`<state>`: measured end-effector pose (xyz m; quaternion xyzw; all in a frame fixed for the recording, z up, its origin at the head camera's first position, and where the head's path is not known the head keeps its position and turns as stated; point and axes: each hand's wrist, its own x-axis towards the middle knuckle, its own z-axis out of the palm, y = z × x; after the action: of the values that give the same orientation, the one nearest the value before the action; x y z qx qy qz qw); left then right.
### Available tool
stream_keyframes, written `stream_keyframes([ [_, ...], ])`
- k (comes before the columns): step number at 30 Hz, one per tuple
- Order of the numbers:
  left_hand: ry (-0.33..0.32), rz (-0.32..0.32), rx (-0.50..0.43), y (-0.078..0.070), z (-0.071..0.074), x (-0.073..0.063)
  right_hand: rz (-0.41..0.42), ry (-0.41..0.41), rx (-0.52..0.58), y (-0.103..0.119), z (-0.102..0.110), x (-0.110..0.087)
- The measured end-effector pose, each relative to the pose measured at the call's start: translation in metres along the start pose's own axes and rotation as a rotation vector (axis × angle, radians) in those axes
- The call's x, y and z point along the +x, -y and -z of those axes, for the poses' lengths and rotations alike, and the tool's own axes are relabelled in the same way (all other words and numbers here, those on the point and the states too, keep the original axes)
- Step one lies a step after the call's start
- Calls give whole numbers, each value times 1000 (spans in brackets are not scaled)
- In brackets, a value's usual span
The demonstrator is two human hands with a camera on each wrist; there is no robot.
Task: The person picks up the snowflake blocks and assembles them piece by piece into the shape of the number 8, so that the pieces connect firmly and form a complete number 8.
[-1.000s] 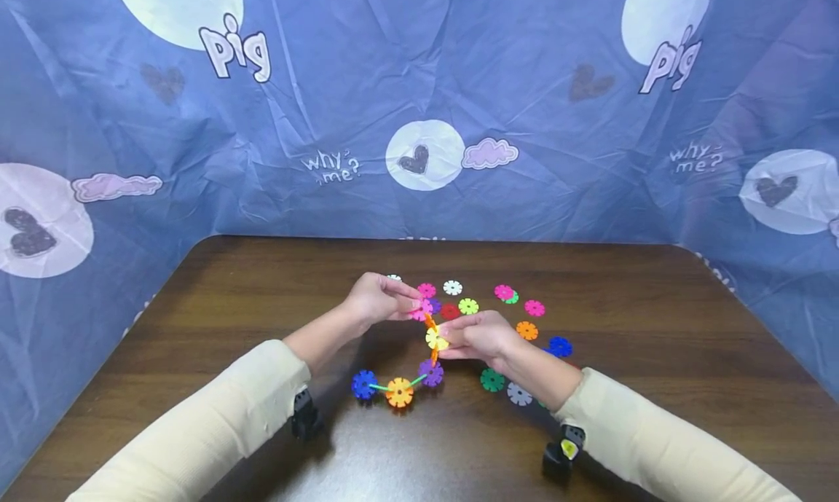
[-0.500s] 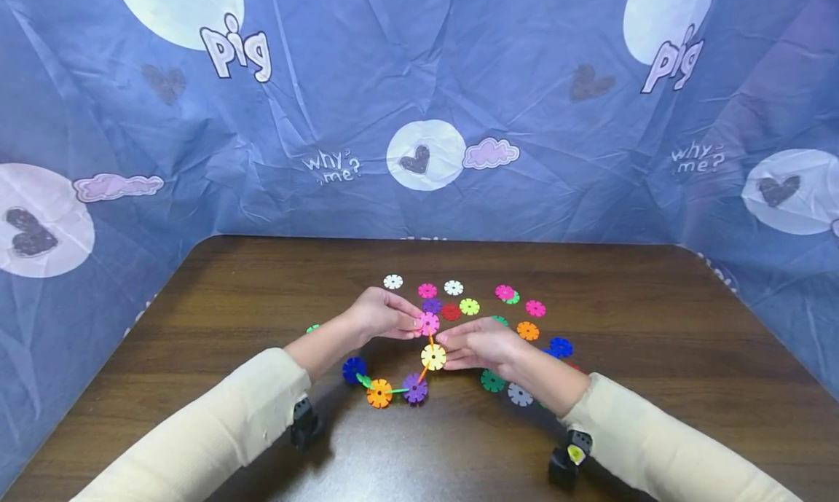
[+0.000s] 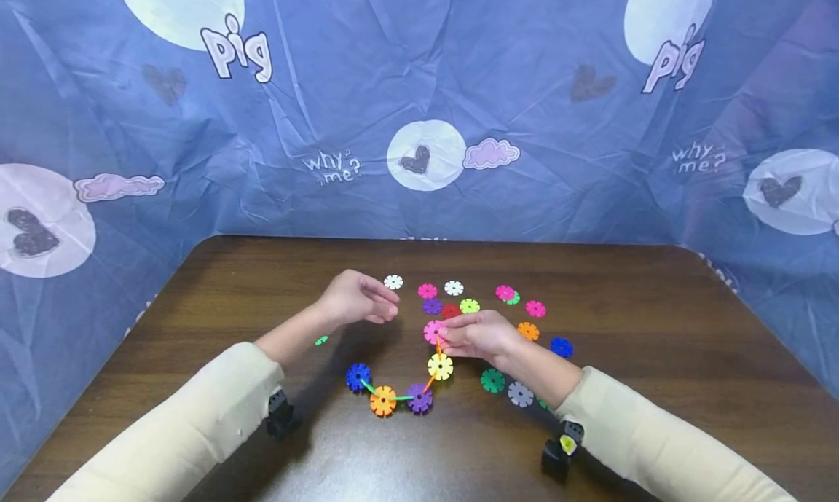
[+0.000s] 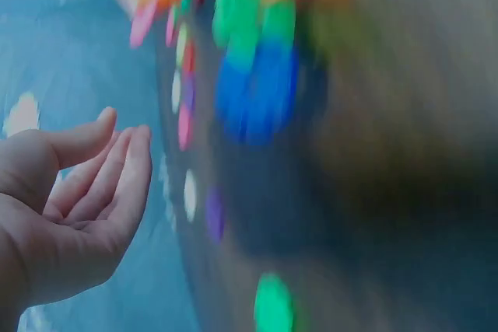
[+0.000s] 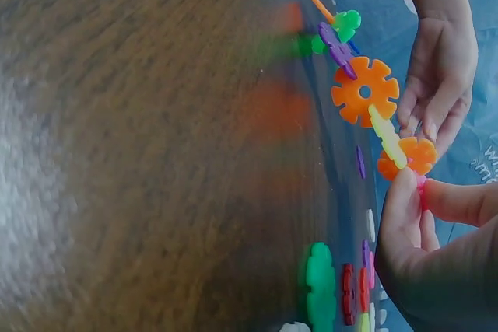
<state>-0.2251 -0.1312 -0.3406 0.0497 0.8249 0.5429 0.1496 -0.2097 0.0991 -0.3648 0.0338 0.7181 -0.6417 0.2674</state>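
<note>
A chain of notched plastic snowflake discs hangs from my right hand (image 3: 481,336), whose thumb and fingers pinch the pink disc (image 3: 432,332) at its upper end. Below that come a yellow disc (image 3: 440,367), a purple disc (image 3: 419,399), an orange disc (image 3: 383,401) and a blue disc (image 3: 357,377). Green and orange discs, seen edge-on, link them. My left hand (image 3: 357,298) is raised to the left of the chain, fingers loosely bent and holding nothing. In the left wrist view its palm (image 4: 85,207) shows bare, while the chain is blurred.
Loose discs lie across the wooden table (image 3: 262,269): white (image 3: 393,282), red (image 3: 451,311), orange (image 3: 528,331), blue (image 3: 561,347), dark green (image 3: 493,381) and grey (image 3: 521,394) among them. A green disc (image 3: 321,339) lies under the left forearm. Blue printed cloth (image 3: 557,196) surrounds the table's far side.
My left hand has let go of the pink disc and moved left. My right hand has shifted from beside the yellow disc to pinch the pink one; the chain swung a little.
</note>
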Motion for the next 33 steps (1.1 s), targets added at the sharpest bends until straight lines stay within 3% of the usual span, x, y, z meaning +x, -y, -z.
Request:
stream_keyframes([
  [4, -80, -67, 293, 8, 39, -8, 2, 16, -5, 1, 2, 0],
  [7, -101, -116, 526, 22, 58, -17, -1, 23, -13, 2, 2, 0],
  [11, -99, -138, 655, 37, 67, -29, -9, 22, -18, 2, 1, 1],
  [16, -81, -120, 685, 47, 70, -34, -11, 19, -2, 2, 0, 4],
  [23, -69, -190, 648, 45, 65, -30, -22, 16, -6, 1, -2, 6],
  [27, -62, -249, 583, 41, 53, -22, -29, 18, -12, 1, -2, 5],
  [33, -39, -282, 479, 31, 30, -10, -30, 14, -19, 2, -3, 5],
])
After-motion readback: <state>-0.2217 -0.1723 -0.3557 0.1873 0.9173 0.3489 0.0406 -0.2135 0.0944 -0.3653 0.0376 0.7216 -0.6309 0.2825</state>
